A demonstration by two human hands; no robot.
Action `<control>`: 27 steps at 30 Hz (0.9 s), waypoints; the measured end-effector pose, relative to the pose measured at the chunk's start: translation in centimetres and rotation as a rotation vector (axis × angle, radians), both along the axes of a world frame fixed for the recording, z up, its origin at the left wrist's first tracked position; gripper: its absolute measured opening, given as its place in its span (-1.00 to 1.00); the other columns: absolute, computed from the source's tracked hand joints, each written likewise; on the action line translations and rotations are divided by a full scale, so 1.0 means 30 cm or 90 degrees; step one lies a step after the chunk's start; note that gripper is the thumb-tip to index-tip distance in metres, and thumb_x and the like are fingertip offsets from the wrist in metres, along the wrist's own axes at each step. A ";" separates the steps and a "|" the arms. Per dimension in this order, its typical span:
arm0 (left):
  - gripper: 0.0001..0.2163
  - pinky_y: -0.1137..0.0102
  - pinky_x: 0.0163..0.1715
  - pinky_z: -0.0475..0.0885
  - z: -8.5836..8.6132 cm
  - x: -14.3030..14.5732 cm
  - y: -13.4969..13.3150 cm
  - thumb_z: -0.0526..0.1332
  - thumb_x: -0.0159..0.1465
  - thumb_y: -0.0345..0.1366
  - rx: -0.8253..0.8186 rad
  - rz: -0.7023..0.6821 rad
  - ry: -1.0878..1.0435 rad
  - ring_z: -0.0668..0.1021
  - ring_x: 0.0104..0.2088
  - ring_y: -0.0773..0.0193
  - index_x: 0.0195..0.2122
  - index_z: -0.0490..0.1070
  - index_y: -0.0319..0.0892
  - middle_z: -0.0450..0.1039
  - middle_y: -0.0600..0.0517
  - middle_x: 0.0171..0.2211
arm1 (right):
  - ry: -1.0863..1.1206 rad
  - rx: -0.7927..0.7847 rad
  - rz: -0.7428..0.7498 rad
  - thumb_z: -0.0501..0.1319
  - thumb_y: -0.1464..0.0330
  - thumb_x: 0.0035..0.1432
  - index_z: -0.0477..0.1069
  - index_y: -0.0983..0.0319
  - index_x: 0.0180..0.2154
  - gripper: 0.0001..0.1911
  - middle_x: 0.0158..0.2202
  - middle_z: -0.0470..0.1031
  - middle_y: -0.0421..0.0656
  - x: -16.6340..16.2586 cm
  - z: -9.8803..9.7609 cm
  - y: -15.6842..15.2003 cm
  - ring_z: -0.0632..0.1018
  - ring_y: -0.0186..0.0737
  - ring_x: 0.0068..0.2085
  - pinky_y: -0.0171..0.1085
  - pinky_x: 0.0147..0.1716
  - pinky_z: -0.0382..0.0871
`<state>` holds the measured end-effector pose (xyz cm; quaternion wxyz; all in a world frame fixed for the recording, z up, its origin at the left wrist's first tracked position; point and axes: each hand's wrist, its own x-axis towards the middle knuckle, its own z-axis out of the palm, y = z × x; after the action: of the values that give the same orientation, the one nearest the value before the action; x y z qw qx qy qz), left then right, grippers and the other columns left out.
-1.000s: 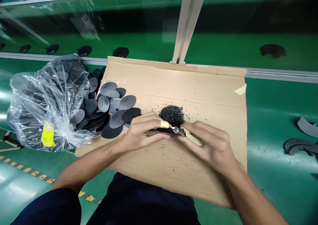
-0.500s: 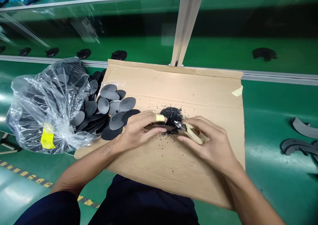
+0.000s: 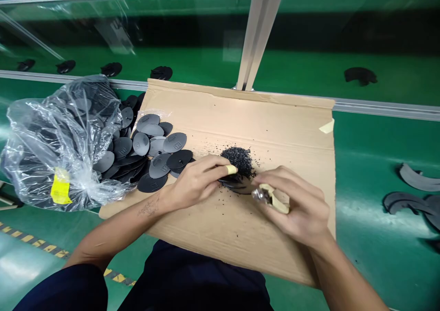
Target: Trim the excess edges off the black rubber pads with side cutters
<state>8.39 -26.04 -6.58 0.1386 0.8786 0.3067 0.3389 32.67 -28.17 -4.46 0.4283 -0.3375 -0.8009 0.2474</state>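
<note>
Black disc (image 3: pixel 229 181) at the left fingertips, just in front of the heap of black trimmings (image 3: pixel 237 159), low over the cardboard sheet (image 3: pixel 271 128). Motion blur there; outline uncertain on my feed.

Left hand (image 3: pixel 196 182): fingers bent over the disc, one wearing a band of yellow tape (image 3: pixel 231 169). Thumb mostly hidden from my view, so I cannot tell whether the disc is pinched or merely touched.

Right hand (image 3: pixel 302 205): fingers wrapped round the cream-handled cutters (image 3: pixel 281 203), metal head angled toward the left hand, apart from the disc. I cannot tell how the blades stand.

Trimmings: one dense heap, stray bits scattered about it on the cardboard.

Left of the hands I note a spread of loose discs (image 3: pixel 174 142), overlapping, some with raised marks, lying partly on the cardboard. Beside them a clear plastic bag (image 3: pixel 37 137) holding more dark pieces, yellow label (image 3: pixel 61 187) on its front.

Right: curved black parts (image 3: pixel 402 202) on the green bench top (image 3: pixel 360 164), well apart from both hands.

Far side: metal post (image 3: pixel 261 31) rising behind the cardboard. Dark pieces (image 3: pixel 161 73) show beyond the rail; real or reflected, I cannot tell.
</note>
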 end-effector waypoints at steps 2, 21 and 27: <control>-0.61 0.33 -0.09 0.61 -0.003 -0.005 0.008 0.06 0.26 -0.63 -0.029 -0.009 -0.058 0.61 -0.08 0.24 0.04 0.44 -0.23 0.56 -0.10 -0.09 | -0.074 0.022 -0.043 0.30 0.49 0.25 0.47 0.18 0.00 -0.72 -0.14 0.61 -0.03 0.021 0.001 0.020 0.62 -0.12 -0.19 -0.15 -0.25 0.53; -0.70 0.37 -0.11 0.63 0.000 0.007 -0.004 0.15 0.32 -0.57 -0.101 -0.056 -0.167 0.63 -0.10 0.28 0.04 0.48 -0.28 0.60 -0.13 -0.14 | -0.268 0.164 -0.088 0.25 0.47 0.32 0.49 0.24 -0.03 -0.81 -0.20 0.64 -0.06 0.040 -0.021 0.037 0.56 -0.20 -0.32 -0.22 -0.33 0.46; -0.71 0.36 -0.12 0.64 0.000 0.003 -0.007 0.16 0.33 -0.53 -0.100 -0.061 -0.140 0.63 -0.10 0.27 0.06 0.47 -0.28 0.59 -0.14 -0.13 | -0.300 0.203 -0.102 0.26 0.48 0.32 0.51 0.26 -0.04 -0.81 -0.23 0.64 -0.08 0.048 -0.019 0.031 0.56 -0.22 -0.36 -0.22 -0.37 0.45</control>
<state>8.47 -26.25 -6.59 0.2556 0.8362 0.2733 0.4010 34.11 -27.25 -5.02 0.2960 -0.3762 -0.8780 -0.0017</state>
